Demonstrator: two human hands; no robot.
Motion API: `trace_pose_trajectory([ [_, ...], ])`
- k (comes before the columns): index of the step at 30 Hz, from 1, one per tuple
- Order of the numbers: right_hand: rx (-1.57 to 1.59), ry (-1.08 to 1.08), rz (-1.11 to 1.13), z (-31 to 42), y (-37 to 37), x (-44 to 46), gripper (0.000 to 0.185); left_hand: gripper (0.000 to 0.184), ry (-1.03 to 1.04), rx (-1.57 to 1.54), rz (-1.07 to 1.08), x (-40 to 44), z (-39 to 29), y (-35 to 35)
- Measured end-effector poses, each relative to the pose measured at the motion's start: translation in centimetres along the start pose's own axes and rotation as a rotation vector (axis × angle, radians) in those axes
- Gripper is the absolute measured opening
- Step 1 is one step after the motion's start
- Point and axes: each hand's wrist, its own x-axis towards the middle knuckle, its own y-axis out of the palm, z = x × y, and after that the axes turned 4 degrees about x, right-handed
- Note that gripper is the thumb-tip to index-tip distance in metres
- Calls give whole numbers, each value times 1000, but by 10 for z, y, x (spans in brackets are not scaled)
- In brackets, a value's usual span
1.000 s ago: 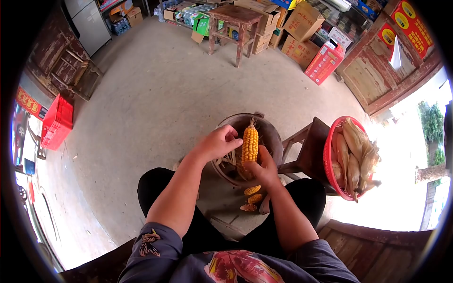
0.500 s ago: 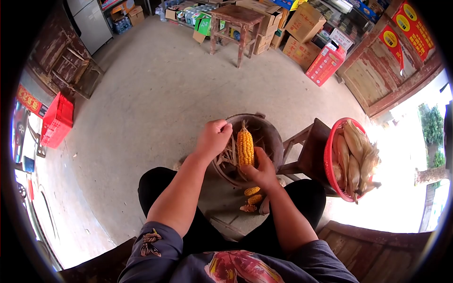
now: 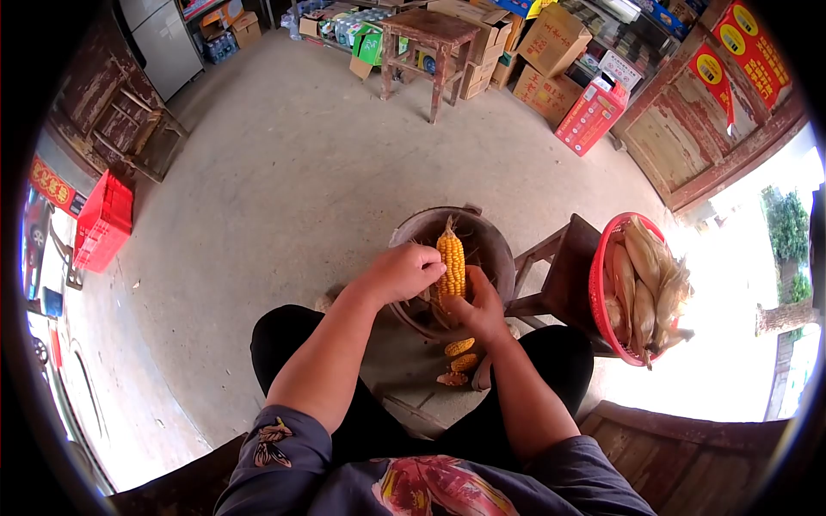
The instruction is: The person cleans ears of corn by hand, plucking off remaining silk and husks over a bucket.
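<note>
An ear of corn with yellow kernels stands upright over a round basin, its dry silk tip pointing away from me. Its lower end is gripped by my right hand. My left hand is closed, with thumb and fingertips pressed together at the cob's left side; whatever may be between them is hidden. Dry husk pieces lie in the basin, partly covered by my hands. Several husked corn ears rest on the floor between my feet.
A red basket of corn in husks sits on a wooden stool at right. Ahead are a small wooden table, cardboard boxes and a red carton. A red crate stands left.
My left hand has come right and down from beside the basin's rim to the corn's side. My right hand keeps its grip, with the ear shifted very slightly right.
</note>
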Motion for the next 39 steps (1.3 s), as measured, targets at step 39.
trace_pose_trajectory([
  [39, 86, 5, -14, -3, 0, 1, 54, 26, -58, -226, -10, 0, 3, -18],
])
